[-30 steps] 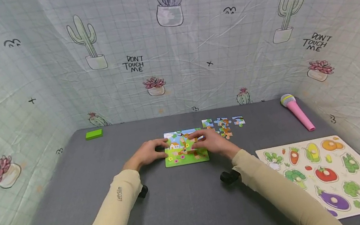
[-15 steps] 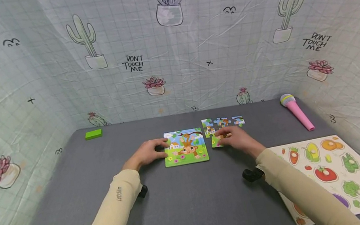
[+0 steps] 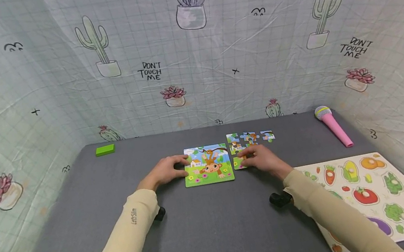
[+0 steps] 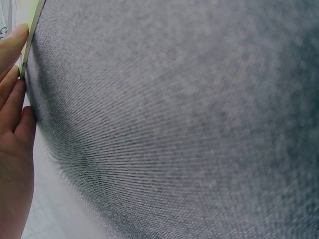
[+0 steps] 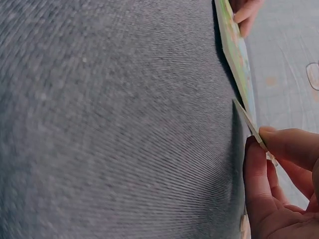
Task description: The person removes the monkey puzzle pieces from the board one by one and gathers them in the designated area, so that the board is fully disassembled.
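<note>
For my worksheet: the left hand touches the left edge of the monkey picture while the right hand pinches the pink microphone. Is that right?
No: the right hand pinches a puzzle piece, as the head view shows; the pink microphone lies apart. The left hand does touch the left edge of the monkey picture.

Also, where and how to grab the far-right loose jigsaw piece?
Probably pinch the far-right jigsaw piece by its near and far edges, right hand, once free, coming down from the right: it lies flat, and its right side faces away from the other pieces.
</note>
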`<move>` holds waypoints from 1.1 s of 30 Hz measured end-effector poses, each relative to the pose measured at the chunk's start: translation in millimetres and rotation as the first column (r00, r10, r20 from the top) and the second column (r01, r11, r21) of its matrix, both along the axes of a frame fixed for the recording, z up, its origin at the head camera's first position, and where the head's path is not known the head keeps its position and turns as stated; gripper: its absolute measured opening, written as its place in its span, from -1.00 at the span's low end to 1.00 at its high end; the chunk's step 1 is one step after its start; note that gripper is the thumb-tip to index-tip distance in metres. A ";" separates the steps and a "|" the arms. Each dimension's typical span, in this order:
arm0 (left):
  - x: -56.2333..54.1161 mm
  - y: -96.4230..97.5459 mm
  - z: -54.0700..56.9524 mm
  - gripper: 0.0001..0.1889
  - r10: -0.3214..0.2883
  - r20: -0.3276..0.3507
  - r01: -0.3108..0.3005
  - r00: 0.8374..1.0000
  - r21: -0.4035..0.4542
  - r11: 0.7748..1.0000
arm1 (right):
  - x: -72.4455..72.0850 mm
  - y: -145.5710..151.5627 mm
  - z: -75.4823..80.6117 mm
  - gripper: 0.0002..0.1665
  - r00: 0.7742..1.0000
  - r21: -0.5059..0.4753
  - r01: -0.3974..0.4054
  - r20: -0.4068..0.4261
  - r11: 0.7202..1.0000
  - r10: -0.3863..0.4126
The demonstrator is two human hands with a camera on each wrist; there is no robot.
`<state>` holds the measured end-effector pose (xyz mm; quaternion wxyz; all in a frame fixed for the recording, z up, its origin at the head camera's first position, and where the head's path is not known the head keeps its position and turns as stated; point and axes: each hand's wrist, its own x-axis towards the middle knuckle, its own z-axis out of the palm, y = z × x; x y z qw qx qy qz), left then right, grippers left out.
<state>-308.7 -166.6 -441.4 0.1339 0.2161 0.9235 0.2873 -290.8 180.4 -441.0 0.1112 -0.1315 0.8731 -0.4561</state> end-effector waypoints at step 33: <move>1.6 -0.7 1.0 -0.61 -0.012 -0.010 0.012 1.000 0.015 1.000 | -3.5 -5.4 -5.2 -0.71 0.997 0.147 -0.023 -0.075 0.989 0.035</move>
